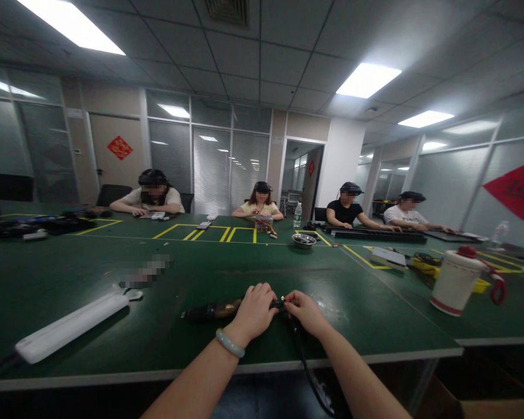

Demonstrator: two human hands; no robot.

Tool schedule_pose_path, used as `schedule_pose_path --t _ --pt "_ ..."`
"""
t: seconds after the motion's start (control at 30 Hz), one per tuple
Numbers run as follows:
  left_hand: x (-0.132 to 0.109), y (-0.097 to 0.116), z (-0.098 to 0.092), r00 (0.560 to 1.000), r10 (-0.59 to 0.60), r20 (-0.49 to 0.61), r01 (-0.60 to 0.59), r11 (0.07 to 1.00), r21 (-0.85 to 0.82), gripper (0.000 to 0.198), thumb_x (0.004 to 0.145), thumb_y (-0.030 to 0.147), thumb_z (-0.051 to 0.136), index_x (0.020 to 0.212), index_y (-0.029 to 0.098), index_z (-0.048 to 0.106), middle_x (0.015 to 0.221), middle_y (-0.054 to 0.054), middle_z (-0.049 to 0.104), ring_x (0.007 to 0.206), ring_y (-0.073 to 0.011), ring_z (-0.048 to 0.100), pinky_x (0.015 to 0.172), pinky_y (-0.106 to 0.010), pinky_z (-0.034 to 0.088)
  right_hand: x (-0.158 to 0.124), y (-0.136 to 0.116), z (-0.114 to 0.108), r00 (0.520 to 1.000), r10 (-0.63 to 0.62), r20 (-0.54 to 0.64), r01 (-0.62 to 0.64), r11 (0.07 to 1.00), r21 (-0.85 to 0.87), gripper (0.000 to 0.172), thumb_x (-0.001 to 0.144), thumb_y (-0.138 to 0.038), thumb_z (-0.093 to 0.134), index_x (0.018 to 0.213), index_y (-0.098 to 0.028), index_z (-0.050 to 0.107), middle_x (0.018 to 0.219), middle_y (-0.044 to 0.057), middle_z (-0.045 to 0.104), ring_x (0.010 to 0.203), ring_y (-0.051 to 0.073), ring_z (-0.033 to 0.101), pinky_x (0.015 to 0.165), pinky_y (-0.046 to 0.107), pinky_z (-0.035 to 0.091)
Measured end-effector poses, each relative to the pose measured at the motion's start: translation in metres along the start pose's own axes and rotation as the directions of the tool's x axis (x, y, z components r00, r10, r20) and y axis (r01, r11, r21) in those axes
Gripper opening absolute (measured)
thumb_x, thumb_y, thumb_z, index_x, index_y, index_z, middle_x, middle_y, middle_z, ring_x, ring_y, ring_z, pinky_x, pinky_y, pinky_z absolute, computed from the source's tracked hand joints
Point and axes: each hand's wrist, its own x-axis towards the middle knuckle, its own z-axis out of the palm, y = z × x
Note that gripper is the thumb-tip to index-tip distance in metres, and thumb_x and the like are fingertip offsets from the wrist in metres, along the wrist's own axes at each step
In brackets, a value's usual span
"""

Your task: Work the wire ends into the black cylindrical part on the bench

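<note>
A long dark tool, by its shape an electric screwdriver (pixel 212 311), lies level just above or on the green table, its narrow tip pointing left. My left hand (pixel 255 308) is closed over its rear end, and the palm and fingers cover that part. Close to its right, my right hand (pixel 304 311) pinches a small plug with a bright metal end (pixel 283 299). A black cable (pixel 303 355) runs from beneath the right hand down over the front table edge. Whether the plug touches the screwdriver's end I cannot tell.
A white power strip (pixel 74 323) lies at the left. A metal bowl (pixel 304 240) and a water bottle (pixel 297 215) stand beyond my hands. On the right are a white box (pixel 388 259) and a white-and-red megaphone (pixel 456 282). Several people sit across the table.
</note>
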Motion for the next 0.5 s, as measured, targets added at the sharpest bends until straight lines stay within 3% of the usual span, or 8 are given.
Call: schedule_pose_path --t 0.5 --pt "0.026 -0.014 0.010 0.994 0.095 -0.054 -0.087 0.987 0.135 0.019 0.083 0.033 0.065 0.097 0.021 0.057 0.104 -0.005 0.052 0.100 -0.0224 0.045 0.087 -0.037 0.034 0.003 0.003 0.001 0.999 -0.007 -0.034 0.006 0.999 -0.039 0.017 0.083 -0.035 0.056 0.089 -0.020 0.056 0.065 -0.003 0.060 0.059 0.012 0.056 0.057 0.022 0.041"
